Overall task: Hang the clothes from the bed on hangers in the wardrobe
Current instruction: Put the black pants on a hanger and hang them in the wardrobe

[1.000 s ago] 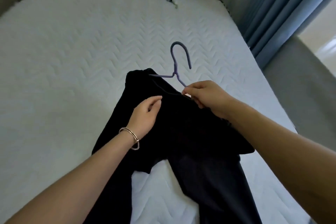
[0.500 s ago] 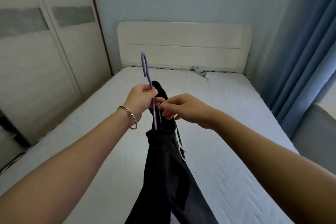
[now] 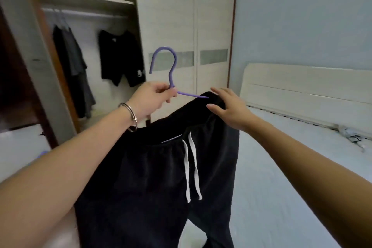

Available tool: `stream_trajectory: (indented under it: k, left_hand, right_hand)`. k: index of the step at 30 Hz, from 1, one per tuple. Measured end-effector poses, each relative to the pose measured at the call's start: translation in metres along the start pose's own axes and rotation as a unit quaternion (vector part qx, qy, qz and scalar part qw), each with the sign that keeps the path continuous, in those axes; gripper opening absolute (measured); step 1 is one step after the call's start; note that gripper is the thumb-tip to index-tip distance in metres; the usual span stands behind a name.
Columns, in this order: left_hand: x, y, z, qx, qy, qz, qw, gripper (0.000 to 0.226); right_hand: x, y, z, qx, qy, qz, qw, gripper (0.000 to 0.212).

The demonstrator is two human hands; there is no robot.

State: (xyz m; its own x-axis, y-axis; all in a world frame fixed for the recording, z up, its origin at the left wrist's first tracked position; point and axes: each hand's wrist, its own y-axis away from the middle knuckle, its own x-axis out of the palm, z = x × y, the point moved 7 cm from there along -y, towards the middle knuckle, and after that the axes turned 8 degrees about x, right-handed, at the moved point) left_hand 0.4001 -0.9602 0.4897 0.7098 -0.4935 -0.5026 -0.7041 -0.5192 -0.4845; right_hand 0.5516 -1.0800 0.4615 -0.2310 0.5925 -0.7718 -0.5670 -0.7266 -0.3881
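So the left hand (image 3: 153,97) has its fingers curled tight around the purple hanger (image 3: 171,70), pinching it right at the base of the hook, which points up and curls to the left. There's a metal bracelet (image 3: 128,112) on that wrist. The right hand (image 3: 229,107) is pretty much open, with the fingers spread and mostly straight. They rest over the top of the waistband at the hanger's right end and the thumb sits on the front of the fabric, so it's touching, not really gripping.

The black pants (image 3: 161,177) hang off the hanger in mid-air between the arms. The waistband is bunched and sloping down to the left, and two white drawstrings (image 3: 191,167) dangle down the front. Behind them the wardrobe (image 3: 165,16) stands open on the left, with dark tops (image 3: 70,56) and black shorts (image 3: 120,58) on its rail (image 3: 90,14). The bed (image 3: 281,167) is off to the right.
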Motion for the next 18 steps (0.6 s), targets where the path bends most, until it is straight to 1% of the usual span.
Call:
stream_trajectory:
  k: [2, 5, 7, 9, 12, 15, 18]
  left_hand:
    - [-0.040, 0.017, 0.007, 0.000, -0.025, -0.027, 0.999, 0.025]
    - [-0.098, 0.041, 0.023, 0.000, -0.060, -0.067, 0.996, 0.026]
    - [-0.136, 0.053, 0.039, -0.006, -0.074, -0.090, 0.993, 0.027]
    - [-0.173, 0.063, 0.056, -0.017, -0.089, -0.110, 0.990, 0.029]
    - [-0.228, 0.072, 0.081, -0.027, -0.108, -0.116, 0.987, 0.027]
    - [-0.284, 0.074, 0.112, -0.030, -0.135, -0.129, 0.982, 0.023]
    - [-0.340, 0.071, 0.139, -0.025, -0.150, -0.145, 0.978, 0.024]
  right_hand:
    - [0.013, -0.010, 0.031, -0.028, -0.012, 0.020, 0.999, 0.051]
    - [0.044, -0.020, 0.078, -0.062, -0.068, 0.099, 0.991, 0.036]
    - [0.066, -0.027, 0.110, -0.085, -0.107, 0.118, 0.984, 0.028]
    - [0.087, -0.034, 0.147, -0.113, -0.143, 0.114, 0.977, 0.023]
    - [0.119, -0.050, 0.207, -0.151, -0.187, 0.087, 0.967, 0.012]
    - [0.156, -0.072, 0.267, -0.163, -0.242, 0.081, 0.953, 0.010]
    - [0.190, -0.094, 0.327, -0.187, -0.263, 0.075, 0.944, 0.010]
